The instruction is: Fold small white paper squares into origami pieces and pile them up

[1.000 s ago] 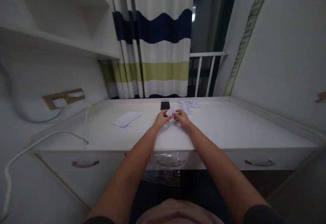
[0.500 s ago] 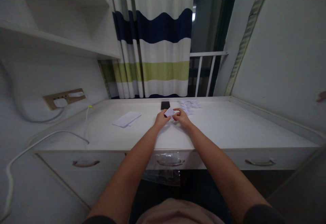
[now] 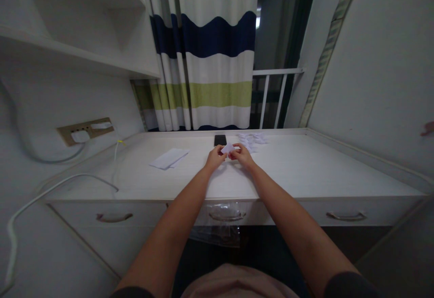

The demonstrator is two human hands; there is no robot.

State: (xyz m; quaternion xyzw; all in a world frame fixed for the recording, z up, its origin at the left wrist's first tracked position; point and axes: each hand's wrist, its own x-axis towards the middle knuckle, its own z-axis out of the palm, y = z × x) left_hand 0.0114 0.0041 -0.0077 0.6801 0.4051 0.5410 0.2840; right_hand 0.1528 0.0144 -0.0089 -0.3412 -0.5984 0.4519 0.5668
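Note:
Between my two hands is a small folded piece of white paper (image 3: pixel 227 148), held just above the desk. My left hand (image 3: pixel 214 158) pinches its left side, and my right hand (image 3: pixel 242 155) has fingers closed on its right side. Exactly how the paper is folded is too small to make out. Behind my right hand lies a loose group of folded white paper pieces (image 3: pixel 250 140). A flat black object (image 3: pixel 220 140) rests just beyond my left hand.
White paper sheets (image 3: pixel 169 158) lie left on the white desk (image 3: pixel 305 167). A white cable (image 3: pixel 68 179) crosses the desk's left side near a wall socket (image 3: pixel 84 130). A shelf (image 3: pixel 74 60) overhangs the left. Part of another person's hand (image 3: pixel 427 129) shows at the right edge.
The paper has shifted slightly right and tilted, and my right hand's fingers have drawn closer around it. My left hand has hardly moved.

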